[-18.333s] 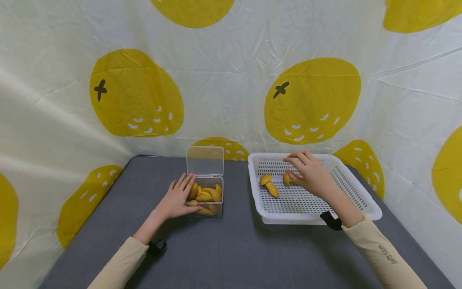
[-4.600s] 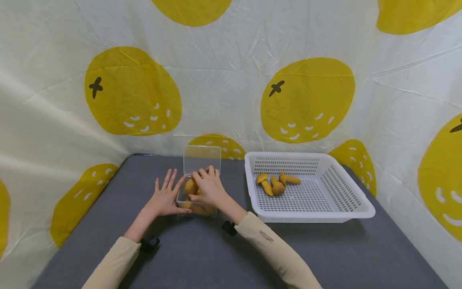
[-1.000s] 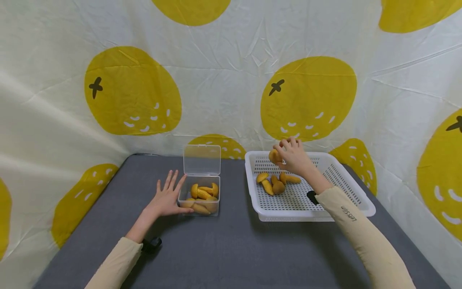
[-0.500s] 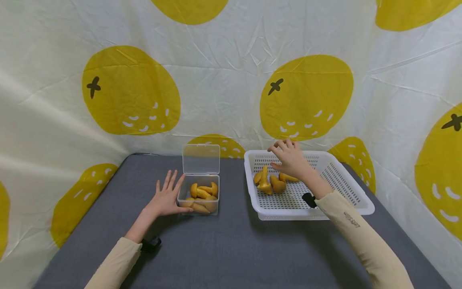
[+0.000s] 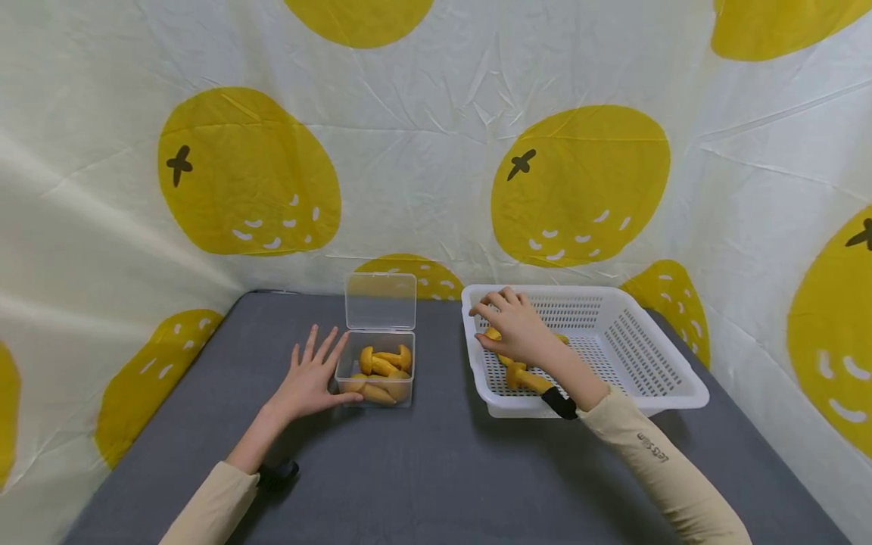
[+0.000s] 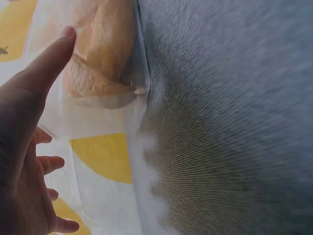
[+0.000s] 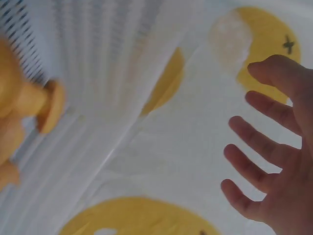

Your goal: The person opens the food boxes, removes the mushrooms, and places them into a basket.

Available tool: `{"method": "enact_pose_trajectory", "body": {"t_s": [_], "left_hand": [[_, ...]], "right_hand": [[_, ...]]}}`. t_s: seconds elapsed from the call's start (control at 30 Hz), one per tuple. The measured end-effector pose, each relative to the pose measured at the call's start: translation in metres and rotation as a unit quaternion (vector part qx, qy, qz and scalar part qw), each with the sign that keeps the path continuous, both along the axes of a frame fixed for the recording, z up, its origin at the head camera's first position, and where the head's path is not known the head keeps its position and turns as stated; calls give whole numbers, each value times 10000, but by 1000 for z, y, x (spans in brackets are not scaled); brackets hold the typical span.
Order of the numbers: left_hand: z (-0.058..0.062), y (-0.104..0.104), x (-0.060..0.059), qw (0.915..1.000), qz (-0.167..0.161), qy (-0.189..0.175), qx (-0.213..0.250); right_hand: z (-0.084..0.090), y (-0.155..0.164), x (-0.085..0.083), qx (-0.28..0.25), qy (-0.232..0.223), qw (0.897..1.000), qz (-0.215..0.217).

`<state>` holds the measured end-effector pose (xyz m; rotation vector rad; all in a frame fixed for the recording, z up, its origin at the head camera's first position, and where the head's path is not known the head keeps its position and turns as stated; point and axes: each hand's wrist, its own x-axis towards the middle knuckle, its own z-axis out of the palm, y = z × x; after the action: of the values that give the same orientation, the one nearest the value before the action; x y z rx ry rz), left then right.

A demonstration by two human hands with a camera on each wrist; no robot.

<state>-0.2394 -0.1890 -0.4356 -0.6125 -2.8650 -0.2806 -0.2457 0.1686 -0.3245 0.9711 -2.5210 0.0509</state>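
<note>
My left hand [image 5: 306, 390] is spread beside the clear plastic box [image 5: 376, 381], its thumb along the front wall and its fingers at the left side. Inside the box lie several yellow-brown mushrooms [image 5: 385, 365]; the lid [image 5: 380, 303] stands raised at the back. In the left wrist view the thumb [image 6: 51, 56] overlaps the box wall, with mushrooms [image 6: 110, 44] behind it. My right hand [image 5: 518, 333] hovers over the left part of the white basket [image 5: 613, 367], fingers loosely bent and holding nothing. Below it lies a mushroom [image 5: 527, 380], with others partly hidden by the hand.
The grey table [image 5: 409, 469] spans the foreground. A white curtain [image 5: 422, 174] with yellow fruit prints hangs close behind the box and basket. A strip of table separates the box from the basket.
The right hand brought a mushroom from the box and let it go into the basket; that mushroom tipped over toward the front. The hand then moved left and lower. The left hand barely shifted.
</note>
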Motion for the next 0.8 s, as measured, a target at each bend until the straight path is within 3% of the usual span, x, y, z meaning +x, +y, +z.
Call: {"method": "enact_pose_trajectory", "body": {"t_s": [0.17,0.4,0.8], "left_hand": [[1,0,14,9998,-52,196,68],[-1,-1,32,9976,-164,653,-136],[0,-1,65,9934,-392,1006,-376]], "right_hand": [[-3,-21,9,27,160,9995,255],[-5,-46,18,-15,40,9993,375],[-28,-90,15,76,-210,9987,453]]}}
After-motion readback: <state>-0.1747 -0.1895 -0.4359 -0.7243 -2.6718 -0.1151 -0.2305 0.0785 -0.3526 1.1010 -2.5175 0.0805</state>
